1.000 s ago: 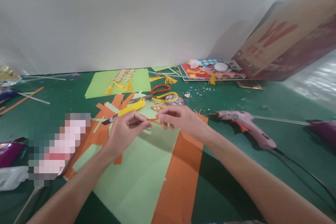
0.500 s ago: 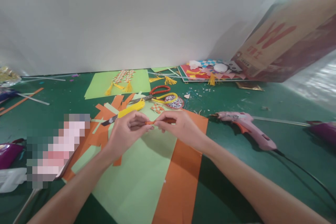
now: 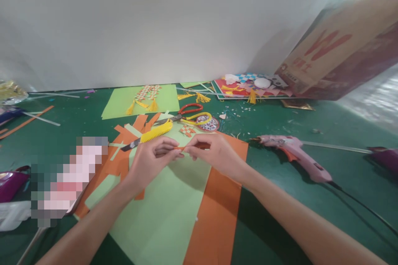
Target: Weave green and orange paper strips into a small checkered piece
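Note:
Between my two hands is a narrow orange paper strip (image 3: 178,148), partly hidden by fingers. My left hand (image 3: 157,155) pinches one end, and my right hand (image 3: 211,149) pinches the other, with more of the strip under its curled fingers. Both hands hover over a light green paper sheet (image 3: 161,211) that lies on an orange sheet (image 3: 214,219). Just beyond them are a yellow-handled craft knife (image 3: 155,131), scissors (image 3: 189,115) with red and yellow handles, a small orange-and-white woven piece (image 3: 187,131) and a round patterned disc (image 3: 208,123).
Right of the sheets lies a pink glue gun (image 3: 292,149) with a trailing cord. A blurred-out phone-like object (image 3: 71,182) lies left. Tasselled woven pieces (image 3: 147,95) rest on green paper at the back. A paper bag (image 3: 332,54) stands back right, near a pile of crafts (image 3: 255,85).
The view has shifted slightly, so everything sits a little lower. Both hands keep their pinch on the orange strip, with only small finger movement.

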`<state>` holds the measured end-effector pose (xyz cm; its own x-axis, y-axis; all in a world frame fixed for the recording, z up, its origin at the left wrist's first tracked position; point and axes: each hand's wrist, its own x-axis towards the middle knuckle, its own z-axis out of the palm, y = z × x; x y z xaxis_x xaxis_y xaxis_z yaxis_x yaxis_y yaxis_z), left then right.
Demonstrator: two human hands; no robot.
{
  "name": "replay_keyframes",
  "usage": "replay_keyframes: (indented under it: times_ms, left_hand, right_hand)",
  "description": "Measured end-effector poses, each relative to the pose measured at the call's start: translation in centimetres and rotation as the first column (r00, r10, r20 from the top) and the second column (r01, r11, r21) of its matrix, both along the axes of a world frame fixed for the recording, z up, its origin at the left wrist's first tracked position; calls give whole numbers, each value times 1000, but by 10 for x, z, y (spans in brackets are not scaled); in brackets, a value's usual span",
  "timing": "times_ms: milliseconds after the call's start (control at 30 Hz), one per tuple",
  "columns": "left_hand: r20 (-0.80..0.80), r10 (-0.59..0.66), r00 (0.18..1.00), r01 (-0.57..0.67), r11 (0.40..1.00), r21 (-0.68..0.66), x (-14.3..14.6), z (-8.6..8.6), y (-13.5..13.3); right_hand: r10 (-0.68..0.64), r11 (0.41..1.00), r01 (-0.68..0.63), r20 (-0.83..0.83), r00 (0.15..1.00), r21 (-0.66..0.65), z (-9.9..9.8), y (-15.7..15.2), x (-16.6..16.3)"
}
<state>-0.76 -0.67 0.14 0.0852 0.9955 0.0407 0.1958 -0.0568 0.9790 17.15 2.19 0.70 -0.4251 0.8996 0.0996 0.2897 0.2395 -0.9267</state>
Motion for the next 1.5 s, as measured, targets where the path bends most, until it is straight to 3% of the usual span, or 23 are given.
replay_keyframes:
  times_ms: [800,1067,1500]
  left_hand:
    - [-32,-68,997,68,998,-4,0,5,-2]
    - [-17,26,1000,-27,998,-48,-4,9,2]
    - [6,126,992,-125,986,-112,-4,15,4]
  right_hand:
    - [-4,1000,5,36,999,-28,-1,0,-2]
    - [-9,999,6,51,999,47,4,5,4]
    - [-67,997,66,30,997,26,8,13,12]
